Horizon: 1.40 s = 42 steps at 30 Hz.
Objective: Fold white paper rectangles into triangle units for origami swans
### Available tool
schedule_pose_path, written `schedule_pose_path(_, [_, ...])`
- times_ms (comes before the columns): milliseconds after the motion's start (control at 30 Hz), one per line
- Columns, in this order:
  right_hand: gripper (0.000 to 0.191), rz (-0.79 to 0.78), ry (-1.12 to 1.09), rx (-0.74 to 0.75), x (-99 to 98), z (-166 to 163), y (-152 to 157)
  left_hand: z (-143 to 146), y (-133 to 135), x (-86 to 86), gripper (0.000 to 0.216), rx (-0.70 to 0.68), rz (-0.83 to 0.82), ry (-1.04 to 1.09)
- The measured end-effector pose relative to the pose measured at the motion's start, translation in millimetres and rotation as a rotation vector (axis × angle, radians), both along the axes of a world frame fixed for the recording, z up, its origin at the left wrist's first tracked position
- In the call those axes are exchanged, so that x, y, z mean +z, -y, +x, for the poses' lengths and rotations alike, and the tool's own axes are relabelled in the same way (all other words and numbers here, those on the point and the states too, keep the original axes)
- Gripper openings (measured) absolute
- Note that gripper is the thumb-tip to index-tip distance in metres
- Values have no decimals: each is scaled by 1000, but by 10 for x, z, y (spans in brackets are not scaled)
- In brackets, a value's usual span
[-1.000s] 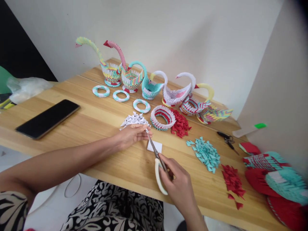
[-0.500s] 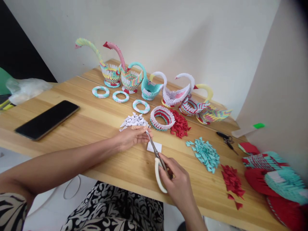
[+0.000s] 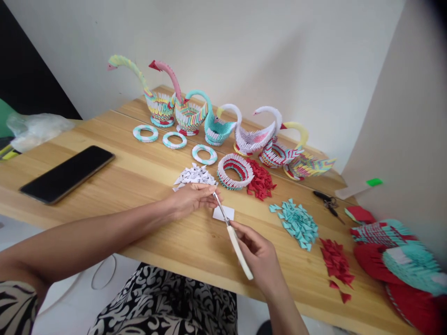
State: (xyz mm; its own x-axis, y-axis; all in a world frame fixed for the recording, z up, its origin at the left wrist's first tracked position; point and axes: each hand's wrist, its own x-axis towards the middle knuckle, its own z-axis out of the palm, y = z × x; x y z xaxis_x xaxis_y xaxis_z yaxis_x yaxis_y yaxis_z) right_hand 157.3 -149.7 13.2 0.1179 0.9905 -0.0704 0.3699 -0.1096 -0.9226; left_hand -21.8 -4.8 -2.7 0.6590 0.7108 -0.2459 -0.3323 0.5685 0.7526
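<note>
My right hand point(image 3: 260, 258) is closed on white-handled scissors point(image 3: 234, 237), whose blades point up and left toward my left hand. My left hand point(image 3: 192, 197) pinches a small white paper piece at its fingertips, right where the scissor tips meet it. A small white paper rectangle point(image 3: 223, 213) lies flat on the wooden table point(image 3: 146, 172) just under the blades. A pile of folded white paper pieces point(image 3: 193, 176) lies just beyond my left hand.
Several modular-origami swans point(image 3: 216, 125) line the back of the table with three paper rings point(image 3: 174, 139) and a round base point(image 3: 235, 170). Red point(image 3: 260, 181) and teal point(image 3: 296, 223) piece piles lie right. A phone point(image 3: 68, 173) lies left; small dark scissors point(image 3: 328, 203) far right.
The scissors have turned in my right hand, so the handle now shows edge-on and closed. My left hand stays pinched at the blade tips.
</note>
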Motion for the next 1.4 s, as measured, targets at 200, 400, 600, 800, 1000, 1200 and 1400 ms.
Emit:
schedule_pose_path(200, [32, 55, 116, -4, -21, -18, -22, -5, -4, 7, 18, 0, -8, -24])
schedule_pose_path(400, [30, 251, 401, 34, -58, -52, 16, -9, -12, 2, 19, 7, 7, -27])
schedule_pose_path(600, [31, 236, 398, 44, -2, 11, 90, -15, -21, 3, 16, 48, -43, -12])
schedule_pose_path(800, [32, 225, 380, 73, -6, 17, 106, -15, -16, -12, 15, 41, -57, 0])
schedule_pose_path(1000, [33, 192, 363, 84, -49, 30, 88, -14, -3, -6, 19, 15, -69, -17])
schedule_pose_path(1200, [34, 190, 372, 97, -55, 42, 86, -12, 1, -4, 16, 14, -88, -6])
schedule_pose_path(1400, [34, 210, 375, 107, -39, 35, 98, -19, -9, 2, 17, 12, -86, -6])
